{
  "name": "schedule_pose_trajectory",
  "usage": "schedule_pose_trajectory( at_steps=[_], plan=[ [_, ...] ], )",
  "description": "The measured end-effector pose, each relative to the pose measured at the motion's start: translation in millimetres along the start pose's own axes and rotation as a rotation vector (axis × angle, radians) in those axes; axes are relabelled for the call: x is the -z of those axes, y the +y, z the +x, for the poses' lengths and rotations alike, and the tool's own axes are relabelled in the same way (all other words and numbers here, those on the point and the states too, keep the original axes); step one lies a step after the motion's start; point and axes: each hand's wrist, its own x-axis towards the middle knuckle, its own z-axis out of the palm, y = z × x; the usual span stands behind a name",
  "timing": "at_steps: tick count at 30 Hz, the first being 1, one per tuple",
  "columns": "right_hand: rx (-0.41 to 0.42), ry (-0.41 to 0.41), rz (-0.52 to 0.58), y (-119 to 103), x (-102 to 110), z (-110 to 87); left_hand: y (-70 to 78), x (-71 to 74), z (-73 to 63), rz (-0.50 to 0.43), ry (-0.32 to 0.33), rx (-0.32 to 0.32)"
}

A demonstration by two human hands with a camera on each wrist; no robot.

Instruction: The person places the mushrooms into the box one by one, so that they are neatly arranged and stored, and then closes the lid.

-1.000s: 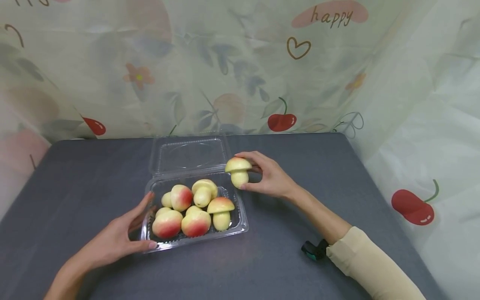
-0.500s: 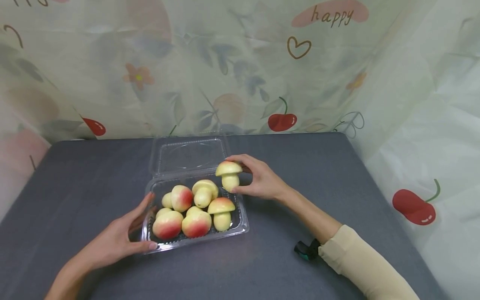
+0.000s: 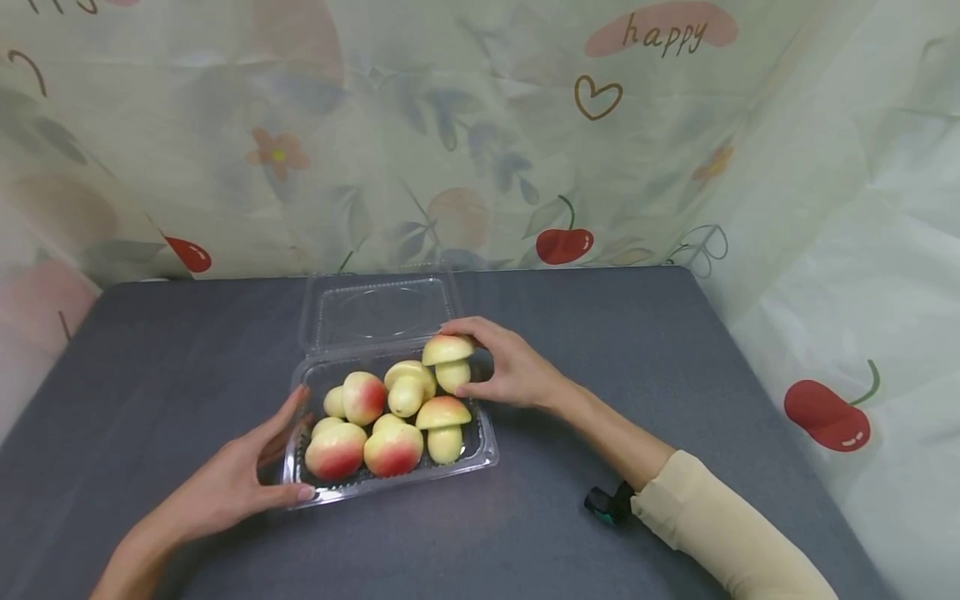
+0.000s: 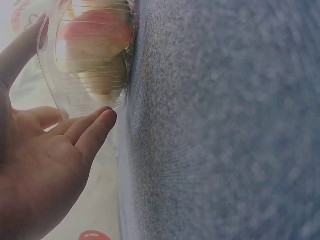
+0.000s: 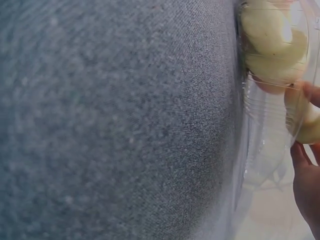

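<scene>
In the head view, my right hand [image 3: 517, 367] grips a yellow toy mushroom [image 3: 452, 375] with a reddish cap, fingers over the cap and thumb by the stem. This mushroom is upright at the back right corner of a clear plastic clamshell box [image 3: 480, 454]. Several similar mushrooms fill the box, among them a reddish one [image 3: 336, 450] at front left and an upright one [image 3: 444, 442] at front right. My left hand [image 3: 232, 479] holds the box's left end, thumb at the front corner and fingers along the side. The left wrist view shows fingertips [image 4: 107, 116] against the clear wall.
The box's clear lid [image 3: 382, 308] lies folded back on the dark grey table [image 3: 585, 317]. A black device [image 3: 609, 504] is at the right wrist, by the beige sleeve. A printed curtain [image 3: 450, 125] hangs behind the table and along its sides.
My right hand has carried the mushroom left and downward, from beyond the box's right edge into its back right corner. The left hand and box have stayed in place.
</scene>
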Motion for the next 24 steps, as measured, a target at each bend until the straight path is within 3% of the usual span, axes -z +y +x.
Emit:
schedule_pose_trajectory(
  at_steps=[5, 10, 18, 24],
  plan=[
    [0.038, -0.015, -0.049, 0.1, -0.6, -1.7, -0.5, -0.5, -0.7, -0.016, 0.005, -0.012],
    [0.066, -0.001, -0.027, -0.4, -0.6, -3.2, 0.0, -0.9, -0.7, -0.007, 0.002, -0.002],
    [0.045, 0.078, 0.044, -3.6, -3.0, -2.5, -0.7, -0.6, -1.4, -0.013, 0.006, -0.017],
    [0.029, 0.112, 0.048, -22.8, -1.5, 0.1, -1.2, -0.1, -1.7, -0.031, -0.001, -0.025]
  ],
)
